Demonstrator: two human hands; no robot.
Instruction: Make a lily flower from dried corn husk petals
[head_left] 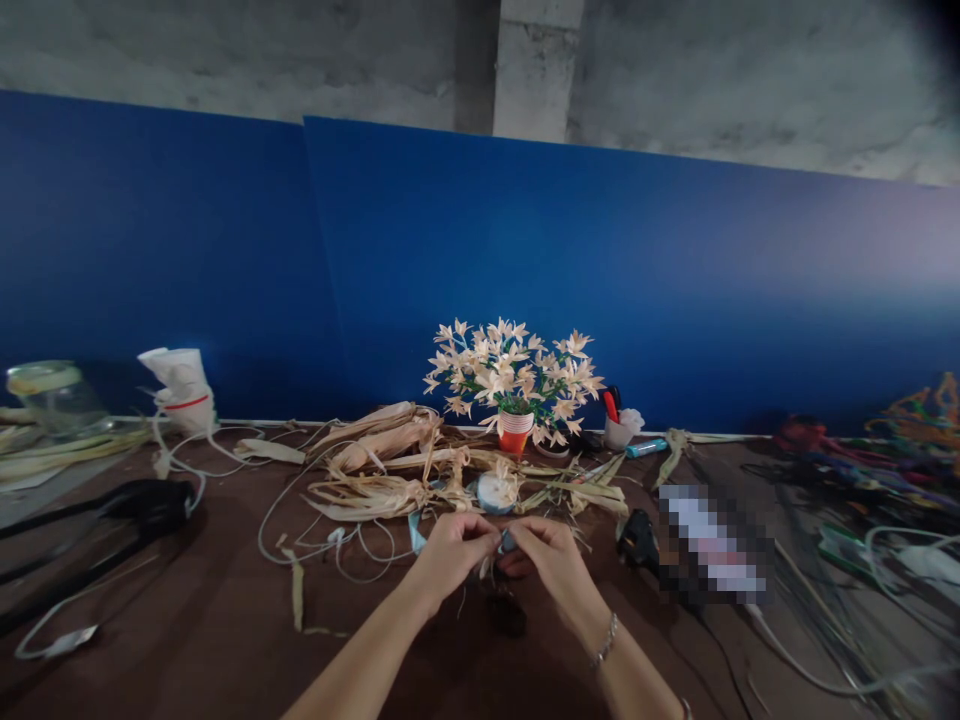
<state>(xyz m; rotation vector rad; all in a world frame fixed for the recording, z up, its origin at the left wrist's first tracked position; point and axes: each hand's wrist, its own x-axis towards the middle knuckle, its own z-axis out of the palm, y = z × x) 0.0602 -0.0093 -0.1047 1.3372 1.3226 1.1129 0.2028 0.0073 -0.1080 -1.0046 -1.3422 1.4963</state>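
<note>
Left hand [452,556] and right hand [553,562] together over the table [172,620], fingertips pinching a small grey-blue piece [508,543] from either side; its long axis is hidden, neither hand clearly nearer. Just beyond lies a white spool [495,494] among dried corn husks [375,470]. Further back, husk flowers [514,375] stand in a red-and-white paper cup [516,432]; black glue gun [637,537] right of right hand

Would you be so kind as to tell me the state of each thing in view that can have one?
left hand, pinching small item
right hand, pinching the same item
flowers, upright in cup
husks, loose, heaped
cable, slack, looped
jar, upright, lid on
white roll, lying flat
</note>
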